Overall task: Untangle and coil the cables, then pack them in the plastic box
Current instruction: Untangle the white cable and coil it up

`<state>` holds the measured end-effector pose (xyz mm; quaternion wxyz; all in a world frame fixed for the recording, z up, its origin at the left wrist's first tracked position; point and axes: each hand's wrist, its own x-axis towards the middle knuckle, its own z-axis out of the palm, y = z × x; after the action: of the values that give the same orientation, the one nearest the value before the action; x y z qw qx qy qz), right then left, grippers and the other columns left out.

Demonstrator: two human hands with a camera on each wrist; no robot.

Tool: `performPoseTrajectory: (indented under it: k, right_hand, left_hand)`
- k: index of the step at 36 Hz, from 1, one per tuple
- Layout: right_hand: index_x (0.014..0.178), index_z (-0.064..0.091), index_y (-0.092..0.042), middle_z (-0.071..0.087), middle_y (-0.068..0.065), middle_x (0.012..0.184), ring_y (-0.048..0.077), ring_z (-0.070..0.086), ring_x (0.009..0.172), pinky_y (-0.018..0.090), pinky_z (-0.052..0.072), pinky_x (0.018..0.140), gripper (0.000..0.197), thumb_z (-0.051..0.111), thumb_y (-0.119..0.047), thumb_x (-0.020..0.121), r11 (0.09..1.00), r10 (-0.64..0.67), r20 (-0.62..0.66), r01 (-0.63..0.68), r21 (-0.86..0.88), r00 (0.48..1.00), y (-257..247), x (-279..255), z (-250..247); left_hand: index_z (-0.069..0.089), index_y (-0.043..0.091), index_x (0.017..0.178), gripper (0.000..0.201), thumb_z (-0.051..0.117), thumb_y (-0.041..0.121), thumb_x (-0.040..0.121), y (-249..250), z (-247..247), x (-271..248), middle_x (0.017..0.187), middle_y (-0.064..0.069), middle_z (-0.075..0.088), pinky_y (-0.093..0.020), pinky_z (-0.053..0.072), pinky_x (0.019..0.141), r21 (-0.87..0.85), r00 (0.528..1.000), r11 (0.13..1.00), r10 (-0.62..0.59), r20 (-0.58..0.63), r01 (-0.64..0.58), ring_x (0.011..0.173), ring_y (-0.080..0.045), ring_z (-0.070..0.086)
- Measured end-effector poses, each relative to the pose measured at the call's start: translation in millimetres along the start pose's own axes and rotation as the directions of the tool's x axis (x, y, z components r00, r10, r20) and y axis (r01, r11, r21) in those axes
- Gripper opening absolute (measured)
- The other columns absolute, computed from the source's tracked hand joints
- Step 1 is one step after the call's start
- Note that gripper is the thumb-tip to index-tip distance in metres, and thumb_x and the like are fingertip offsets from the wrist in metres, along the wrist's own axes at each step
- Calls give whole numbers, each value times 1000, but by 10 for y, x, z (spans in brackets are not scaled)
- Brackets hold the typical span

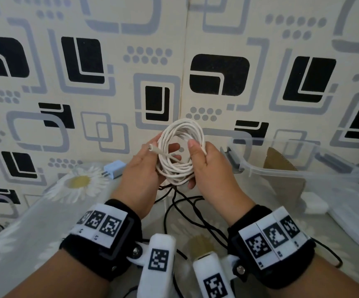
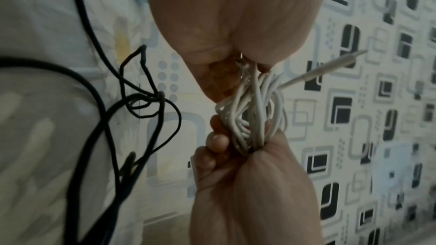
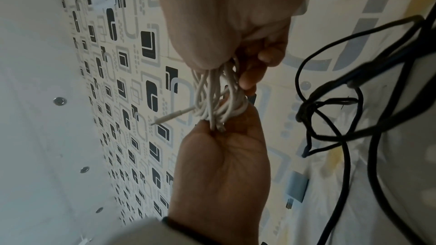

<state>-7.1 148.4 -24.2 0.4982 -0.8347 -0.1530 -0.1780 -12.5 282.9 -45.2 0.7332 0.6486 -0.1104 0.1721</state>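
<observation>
Both wrists, banded in black straps with square-coded white tags, rise from the bottom of the head view to a white cable (image 1: 181,153) coiled into a ring above the desk (image 1: 23,233); the left hand (image 1: 144,168) curls round its left side, the right hand (image 1: 208,164) pinches its right side, and a plug end pokes out leftward. Beneath them a loose black cable (image 1: 182,209) sprawls over the daisy-print desk cover, with a pale blue charger (image 1: 115,169) at the back left. To the right stands the clear plastic box (image 1: 303,168), its lid (image 1: 357,222) lying nearer, all before wallpaper (image 1: 109,72) of black and grey rounded squares.
</observation>
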Motion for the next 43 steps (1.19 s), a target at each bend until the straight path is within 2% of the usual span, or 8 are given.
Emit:
performPoseTrajectory:
  k: [4,9,13,21,29,35,38,43]
  right_hand:
    - [85,48,-18,56,-1,67,5,55,43,10,37,39,33,36,-45,100,1000,3,-55,-2,19,998,21,5,-27]
    - [91,51,-16,60,3,73,18,62,57,23,50,47,37,35,-49,100,999,34,-89,-32,28,995,34,23,-16]
    - [90,51,-22,63,-1,74,20,65,66,45,57,67,35,36,-53,98,1000,26,-68,-25,13,997,43,28,-14]
    - [93,53,-23,62,-9,80,1,58,71,18,40,59,25,40,-44,100,999,18,14,-18,37,1000,17,6,1]
    - [109,62,-9,70,3,85,13,68,80,28,54,71,22,46,-1,97,796,64,243,-196,573,968,-6,6,0]
    - [106,64,-11,70,1,91,13,69,84,26,55,74,30,46,11,92,730,23,274,-204,653,961,-1,-6,16]
    - [107,65,-15,68,2,94,14,66,89,28,53,80,33,50,10,91,745,11,239,-167,646,971,4,-13,50]
    - [118,62,-15,60,1,87,11,59,84,25,51,75,42,50,14,89,647,16,222,-180,741,975,18,-3,57]
  left_hand:
    - [59,14,127,30,42,10,103,10,28,-51,121,4,66,-12,52,75,8,998,998,56,4,-56,98,1,66]
    - [52,19,135,60,39,15,77,24,30,-20,118,-13,66,-37,54,91,-183,996,982,-26,90,42,113,-22,63]
    - [43,21,143,57,60,28,89,16,85,-62,117,-5,69,-48,49,100,-162,998,985,-45,46,51,114,-22,64]
    - [60,16,126,39,47,37,95,50,53,-51,111,-6,72,-34,58,83,-175,998,984,-38,-57,28,103,-23,69]
    - [60,7,123,55,57,44,81,24,13,-4,107,-11,73,-33,56,79,-268,994,963,-61,-90,34,95,-23,71]
    - [67,5,113,53,53,48,85,-13,-45,48,104,-17,72,-37,58,82,-249,997,966,-80,-23,71,91,-29,68]
    - [68,5,97,51,56,51,79,-16,-63,84,75,-5,68,-25,52,58,-286,992,950,-126,5,123,58,-12,58]
    - [62,14,99,42,59,49,77,-13,-92,143,70,2,54,-19,45,52,-343,970,908,-224,90,241,53,-7,48]
